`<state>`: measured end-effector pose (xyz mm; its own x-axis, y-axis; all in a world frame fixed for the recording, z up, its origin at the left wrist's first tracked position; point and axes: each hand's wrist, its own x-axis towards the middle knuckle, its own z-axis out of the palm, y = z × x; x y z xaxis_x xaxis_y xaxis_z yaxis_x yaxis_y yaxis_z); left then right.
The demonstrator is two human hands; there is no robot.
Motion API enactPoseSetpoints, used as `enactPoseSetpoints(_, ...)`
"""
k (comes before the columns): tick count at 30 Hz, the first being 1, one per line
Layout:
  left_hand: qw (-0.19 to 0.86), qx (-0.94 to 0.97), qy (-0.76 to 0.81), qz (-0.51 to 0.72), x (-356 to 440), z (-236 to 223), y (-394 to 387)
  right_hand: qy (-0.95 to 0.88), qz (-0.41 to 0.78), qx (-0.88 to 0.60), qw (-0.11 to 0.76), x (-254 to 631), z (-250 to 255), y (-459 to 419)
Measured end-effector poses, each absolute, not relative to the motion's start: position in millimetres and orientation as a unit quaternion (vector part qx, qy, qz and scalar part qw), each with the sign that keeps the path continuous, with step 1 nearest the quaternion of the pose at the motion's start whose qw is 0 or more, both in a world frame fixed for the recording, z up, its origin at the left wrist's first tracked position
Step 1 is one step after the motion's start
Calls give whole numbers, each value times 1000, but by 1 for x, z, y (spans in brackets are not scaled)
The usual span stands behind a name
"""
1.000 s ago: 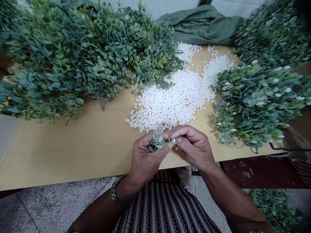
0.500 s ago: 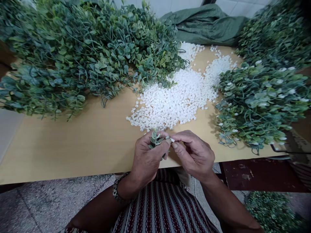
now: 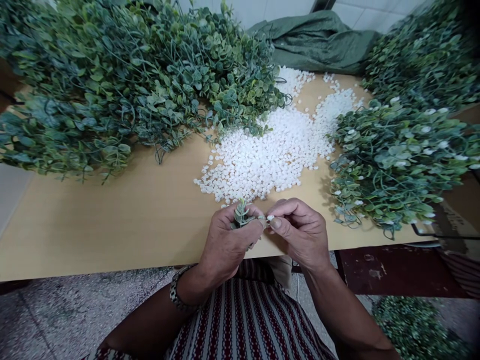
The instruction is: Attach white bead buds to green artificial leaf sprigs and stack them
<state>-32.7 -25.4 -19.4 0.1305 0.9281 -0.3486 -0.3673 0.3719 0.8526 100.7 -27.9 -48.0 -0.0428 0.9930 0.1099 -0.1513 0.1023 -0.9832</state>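
My left hand [image 3: 232,240] is closed around a small sprig of artificial leaves [image 3: 242,214], whose green tips poke out above the thumb. Close beside it, my right hand [image 3: 302,232] pinches a small white bead [image 3: 270,218] between thumb and forefinger. The bead sits right by the left fingertips, at the end of a stem; whether it is fitted on the stem I cannot tell. Just beyond both hands, a heap of white beads [image 3: 258,160] spreads over the wooden table [image 3: 112,225].
Leafy artificial stems [image 3: 142,75] are piled across the back left. To the right lies a bunch of greenery with white tips [image 3: 405,160]. A green cloth [image 3: 318,42] is bunched at the back. More greenery [image 3: 416,325] is on the floor at lower right, near a dark red bench [image 3: 393,270].
The fingers of both hands have shifted slightly, and the white bead shows more clearly between them. The whole view has moved a little. Both grips stay the same.
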Motion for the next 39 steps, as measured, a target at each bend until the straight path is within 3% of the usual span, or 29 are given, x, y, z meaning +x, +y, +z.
enactPoseSetpoints(16,642,356,470,491,-30,-25,-28,-463,536,-416,570,98,-57,-32)
enactPoseSetpoints(39,577,394,508,504,-27,-23,-31,-695,163,-403,573,100,-61,-39)
